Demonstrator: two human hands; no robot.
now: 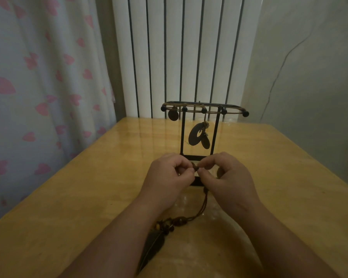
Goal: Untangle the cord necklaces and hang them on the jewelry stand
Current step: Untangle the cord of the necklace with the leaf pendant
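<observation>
Progress well on: two pendants are seen hung on the jewelry stand point(182, 135), a small round disc point(173, 115) at the left end of the top bar and a large ring pendant point(196, 136) with a smaller oval piece between the posts, their cords laid along the bar. One cord necklace point(205, 204) is not yet hung. Its upper end is pinched between the fingertips of the left hand point(168, 177) and the right hand point(228, 177), which are held close together just in front of the stand's base. Whether the small dark lump between them is a knot or a bead cannot be told. From there the cord is trailed down to the table point(68, 197), where beads and a dark feather pendant point(153, 245) lie between the forearms. Judged remaining: this end to be freed or opened, then the necklace hung.
</observation>
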